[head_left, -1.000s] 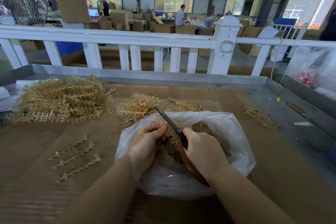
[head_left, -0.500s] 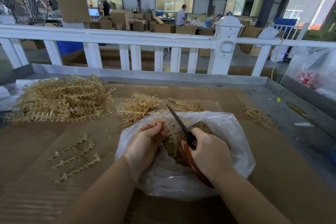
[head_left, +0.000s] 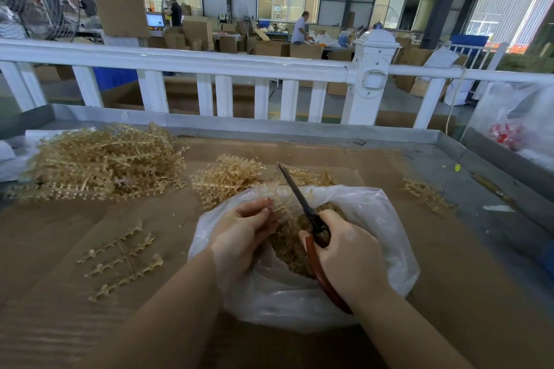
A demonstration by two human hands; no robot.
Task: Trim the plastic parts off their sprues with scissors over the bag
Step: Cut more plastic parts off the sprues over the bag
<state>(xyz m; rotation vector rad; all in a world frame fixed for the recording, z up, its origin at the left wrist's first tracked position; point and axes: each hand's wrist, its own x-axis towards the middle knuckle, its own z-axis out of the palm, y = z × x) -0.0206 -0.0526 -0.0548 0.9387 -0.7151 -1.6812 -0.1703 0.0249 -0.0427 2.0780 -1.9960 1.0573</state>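
Our right hand point(head_left: 349, 255) grips the red-handled scissors point(head_left: 308, 219) at lower centre, blades angled up-left, while our left hand point(head_left: 242, 237) pinches a pale sprue point(head_left: 280, 202) beside the blades. Both sit over the clear bag point(head_left: 374, 213) of trimmed parts on the worktop point(head_left: 449, 293). A big sprue pile point(head_left: 99, 162) lies at middle left.

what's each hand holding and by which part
Right hand grips the scissors by their red handles. Left hand pinches a plastic sprue by its near end, over the bag.

A white railing point(head_left: 192, 61) borders the cardboard-covered table point(head_left: 449, 293); cardboard boxes point(head_left: 271, 48) and two workers stand beyond.
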